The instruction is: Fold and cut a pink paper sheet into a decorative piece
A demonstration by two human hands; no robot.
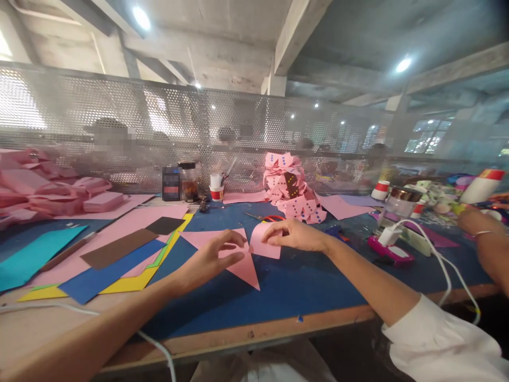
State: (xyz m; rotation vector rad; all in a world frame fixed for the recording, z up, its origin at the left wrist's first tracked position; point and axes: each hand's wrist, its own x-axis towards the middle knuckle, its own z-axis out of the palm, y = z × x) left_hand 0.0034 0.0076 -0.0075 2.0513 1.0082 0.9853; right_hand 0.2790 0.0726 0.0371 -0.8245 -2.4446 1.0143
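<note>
Bending looks unfinished on the plain pink-paper cutout (247,268) before the dotted pink-paper stack (278,182): right hand (292,233) pinching one flap (260,248), left hand (220,253) fingers apart.

Loose white fabric sleeve (445,339) on right arm, wide cuff, soft creases, ends around elbow. Right forearm (369,278) bare below it. Left forearm (131,313) bare as far as visible. Both hands ungloved, slender fingers. Pale whitish cloth (258,367) at lap, blurry, garment type unclear.
</note>
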